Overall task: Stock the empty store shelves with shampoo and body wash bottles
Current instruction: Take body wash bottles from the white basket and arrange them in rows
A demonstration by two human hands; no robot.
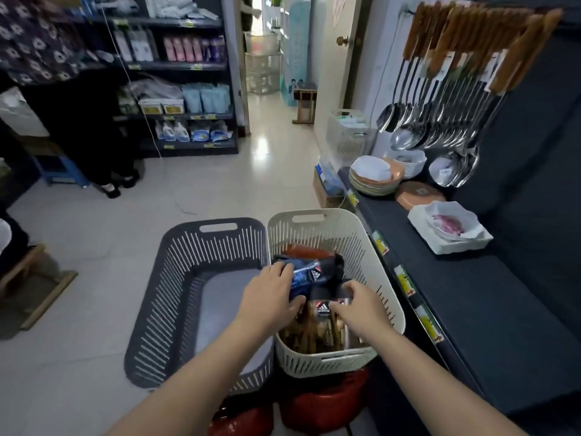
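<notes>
Pale glossy floor tiles (220,190) run between dark store shelving (188,67) stocked with bottles and pouches at the back left and a dark blue shelf (471,294) along the right, with yellow price tags on its front edge. On that shelf lie a stack of round plates (375,179) and a white square dish (449,228); above them hang steel ladles with wooden handles (446,99).

Two slotted plastic baskets stand side by side in front of the person. The grey slotted basket (176,297) on the left holds nothing visible. The cream slotted basket (371,247) on the right rests on a red stool (323,407) and is filled with bottles lying on their sides.

Both bare hands reach into the cream basket. The left hand (267,297) has its grip closed around a dark blue bottle with a white logo label (306,275), fingers over the top and thumb beneath, at the top of the pile. The right hand (358,305), just beside it, pinches a black-capped bottle with an amber body (322,313); its fingertips seem to press on the dark cap, though the blur makes the exact contact uncertain. An orange-red bottle (309,251) lies behind them, towards the basket's far wall.
</notes>
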